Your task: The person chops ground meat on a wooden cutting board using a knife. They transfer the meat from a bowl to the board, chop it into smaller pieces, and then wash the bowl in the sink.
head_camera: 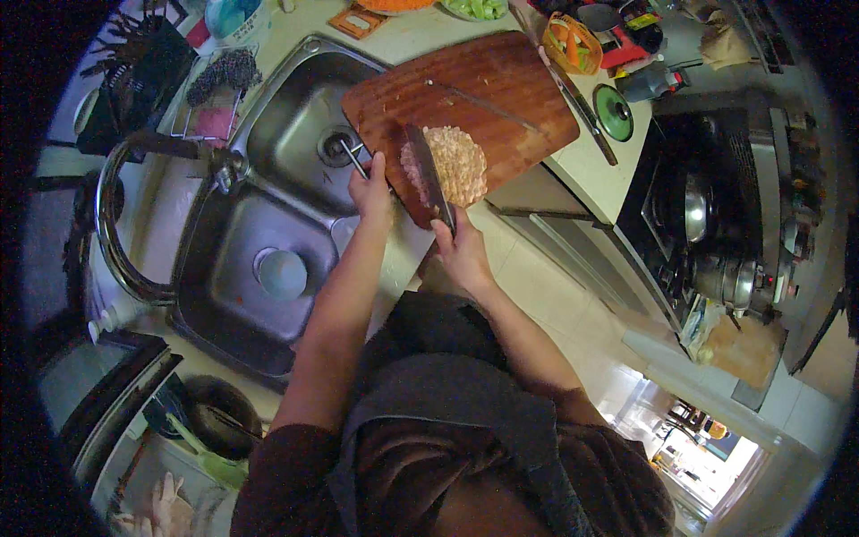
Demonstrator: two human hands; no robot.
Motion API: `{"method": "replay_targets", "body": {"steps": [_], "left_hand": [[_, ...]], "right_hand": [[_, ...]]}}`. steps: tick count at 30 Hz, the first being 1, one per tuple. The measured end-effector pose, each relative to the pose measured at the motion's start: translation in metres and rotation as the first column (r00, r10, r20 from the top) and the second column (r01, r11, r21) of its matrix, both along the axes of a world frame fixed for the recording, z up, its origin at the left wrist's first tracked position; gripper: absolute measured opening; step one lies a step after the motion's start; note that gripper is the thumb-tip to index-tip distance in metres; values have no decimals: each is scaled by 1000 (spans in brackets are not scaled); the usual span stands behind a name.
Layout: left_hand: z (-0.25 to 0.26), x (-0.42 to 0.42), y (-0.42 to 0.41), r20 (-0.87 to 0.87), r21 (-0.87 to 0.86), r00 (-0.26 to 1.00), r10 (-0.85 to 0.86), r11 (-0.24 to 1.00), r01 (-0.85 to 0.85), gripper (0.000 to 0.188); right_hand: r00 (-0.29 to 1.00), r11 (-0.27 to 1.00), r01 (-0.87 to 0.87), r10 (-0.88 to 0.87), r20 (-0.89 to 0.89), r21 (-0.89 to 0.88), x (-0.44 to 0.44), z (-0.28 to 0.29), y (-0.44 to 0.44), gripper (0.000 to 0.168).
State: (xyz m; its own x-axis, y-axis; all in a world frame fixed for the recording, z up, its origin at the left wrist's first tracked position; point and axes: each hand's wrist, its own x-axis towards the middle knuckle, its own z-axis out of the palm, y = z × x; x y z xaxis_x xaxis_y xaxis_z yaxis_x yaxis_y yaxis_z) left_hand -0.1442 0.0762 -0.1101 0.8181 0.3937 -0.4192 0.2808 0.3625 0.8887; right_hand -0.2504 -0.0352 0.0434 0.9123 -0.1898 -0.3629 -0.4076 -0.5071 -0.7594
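Note:
A large wooden cutting board [510, 74] lies slanted over the sink edge and counter. On its near part is a flattened mound of pale minced food [460, 161], with pinker mince left of the blade. My right hand [462, 250] is shut on the handle of a cleaver [427, 168], whose dark blade stands along the mound's left side. At the board's left edge is my left hand [370, 191], its fingers curled beside a thin metal bar [354, 158]; whether it grips the bar or the board is unclear. A thin dark strip [483, 106] crosses the board.
A double steel sink [288, 121] with a curved faucet [100, 215] lies left, a pale round bowl [282, 274] in its nearer basin. Beyond the board are shredded orange food [396, 4] and chopped greens [480, 8]. Right stand a long knife [594, 124], a green lid [612, 113] and a stove [711, 168].

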Motion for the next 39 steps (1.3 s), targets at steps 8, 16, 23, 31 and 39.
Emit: {"method": "replay_targets", "body": {"steps": [8,16,23,31,39], "left_hand": [[-4,4,21,-96,-75,994,-50,996,42,28],[20,3,44,-86,-24,977,-193,981,192,17],[14,2,42,-27,-181,990,-141,974,134,16],[22,3,40,-35,-116,990,-138,984,134,15],[20,1,37,-25,-159,992,-123,980,118,16]], "right_hand": [[986,1000,12,-15,166,19,2,11,6,38],[988,999,-45,44,147,-1,11,6,8,38],[939,976,-149,190,287,-159,19,-3,4,36],[986,993,-107,113,123,-54,14,-2,7,37],[988,990,-89,103,118,-113,9,7,1,39]]}}
